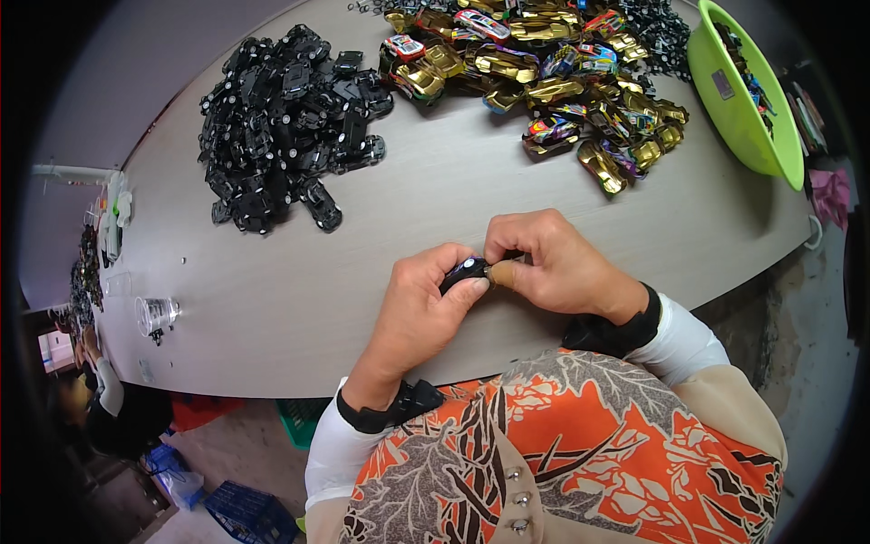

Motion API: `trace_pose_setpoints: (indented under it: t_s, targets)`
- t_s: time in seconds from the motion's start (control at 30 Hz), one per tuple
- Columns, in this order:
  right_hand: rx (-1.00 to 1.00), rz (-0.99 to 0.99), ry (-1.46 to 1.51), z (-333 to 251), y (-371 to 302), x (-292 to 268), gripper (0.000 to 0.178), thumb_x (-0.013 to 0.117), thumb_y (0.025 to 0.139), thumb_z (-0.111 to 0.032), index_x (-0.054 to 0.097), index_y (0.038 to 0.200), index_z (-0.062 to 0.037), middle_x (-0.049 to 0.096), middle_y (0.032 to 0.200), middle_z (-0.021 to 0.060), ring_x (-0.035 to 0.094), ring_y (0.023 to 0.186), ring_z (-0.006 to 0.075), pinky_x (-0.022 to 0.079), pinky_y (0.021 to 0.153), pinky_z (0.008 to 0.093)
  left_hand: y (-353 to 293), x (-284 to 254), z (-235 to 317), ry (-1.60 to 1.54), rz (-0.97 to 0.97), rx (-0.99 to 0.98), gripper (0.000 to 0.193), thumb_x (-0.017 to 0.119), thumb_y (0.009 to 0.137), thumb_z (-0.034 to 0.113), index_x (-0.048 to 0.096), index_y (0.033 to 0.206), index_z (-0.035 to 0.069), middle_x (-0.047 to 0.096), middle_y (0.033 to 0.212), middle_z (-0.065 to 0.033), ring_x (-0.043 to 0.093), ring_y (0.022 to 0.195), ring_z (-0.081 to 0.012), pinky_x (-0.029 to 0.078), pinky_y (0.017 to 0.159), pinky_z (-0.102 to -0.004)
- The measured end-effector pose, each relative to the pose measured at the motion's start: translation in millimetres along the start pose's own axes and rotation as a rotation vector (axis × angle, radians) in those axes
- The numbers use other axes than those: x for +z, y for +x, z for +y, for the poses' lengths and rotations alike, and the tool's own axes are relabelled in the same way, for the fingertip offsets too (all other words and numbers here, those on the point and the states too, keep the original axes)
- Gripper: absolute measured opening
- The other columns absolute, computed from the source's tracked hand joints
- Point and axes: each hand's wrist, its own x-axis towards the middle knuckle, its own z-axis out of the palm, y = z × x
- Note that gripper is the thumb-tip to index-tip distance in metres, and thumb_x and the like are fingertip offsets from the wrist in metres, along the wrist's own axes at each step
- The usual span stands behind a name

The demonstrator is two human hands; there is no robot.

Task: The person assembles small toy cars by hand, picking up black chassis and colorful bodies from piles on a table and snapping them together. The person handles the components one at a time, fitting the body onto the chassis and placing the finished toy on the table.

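My left hand [424,304] is closed around a small black toy car [464,271], with a pale round wheel hub showing between thumb and fingers. Right up against the car's end, my right hand [548,263] is pinched, its thumb wrapped in a tan covering. A bit of something dark shows between those right fingers, too hidden to name. Both hands are just above the table [362,272], close to its near edge. Beyond them on the left lies a heap of black toy car bases [281,127]. Gold and multicoloured toy car shells [544,77] are piled at the far middle and right.
A lime-green basin [748,100] with small parts stands at the far right, beside a scatter of small dark parts [666,41]. A clear plastic cup [156,315] is at the left. Another person [113,399] sits further left. A blue crate [249,512] is on the floor.
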Motion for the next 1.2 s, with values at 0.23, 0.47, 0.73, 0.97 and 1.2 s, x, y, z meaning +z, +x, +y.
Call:
trace_pose_setpoints:
  t_s: [0.23,0.47,0.73,0.97,1.2]
  targets:
    - [-0.129,-0.050,-0.062,2.8,-0.8,10.9,0.008,0.059,0.069,-0.001,0.057,0.076,-0.0005,0.056,0.067,0.0178,0.056,0.064,0.0363,0.044,0.057,0.0410,-14.8,-4.6,6.7,0.228,0.057,-0.026,0.014,0.064,0.073,0.007,0.060,0.084,-0.001,0.056,0.067,-0.0093,0.051,0.058,-0.0153,0.041,0.055,-0.0279]
    - [-0.290,0.290,-0.428,14.0,11.1,-33.4,0.021,0.054,0.066,0.006,0.056,0.085,-0.0024,0.055,0.079,0.0120,0.058,0.072,0.0318,0.047,0.061,0.0385,-123.1,-65.6,-1.9,0.109,0.152,-0.172,0.020,0.068,0.066,0.003,0.065,0.086,-0.002,0.061,0.073,-0.0052,0.053,0.065,-0.0117,0.042,0.061,-0.0239]
    - [-0.355,0.388,-0.787,34.1,32.8,-40.5,0.024,0.057,0.067,0.006,0.054,0.088,-0.0044,0.055,0.081,0.0098,0.058,0.073,0.0307,0.047,0.060,0.0388,-208.4,-90.9,-6.8,0.379,0.505,-0.469,0.032,0.068,0.067,0.002,0.062,0.097,-0.008,0.066,0.084,-0.0150,0.062,0.076,-0.0162,0.048,0.072,-0.0265]
    - [0.068,0.285,0.601,13.1,30.9,-39.6,0.014,0.065,0.073,0.001,0.058,0.084,-0.0046,0.058,0.073,0.0016,0.051,0.058,0.0057,0.039,0.045,0.0216,-106.4,-100.2,23.0,0.512,0.558,-0.190,0.023,0.063,0.077,0.008,0.064,0.095,-0.007,0.066,0.079,-0.0083,0.060,0.073,-0.0117,0.047,0.068,-0.0253]
    - [0.168,0.297,0.512,23.9,25.7,-47.6,0.013,0.065,0.074,0.000,0.056,0.082,-0.0041,0.057,0.069,0.0011,0.049,0.052,0.0054,0.036,0.042,0.0214,17.7,-96.4,16.0,1.130,0.576,-0.050,0.027,0.067,0.075,0.016,0.060,0.095,-0.001,0.062,0.082,-0.0150,0.060,0.072,-0.0291,0.047,0.065,-0.0361]
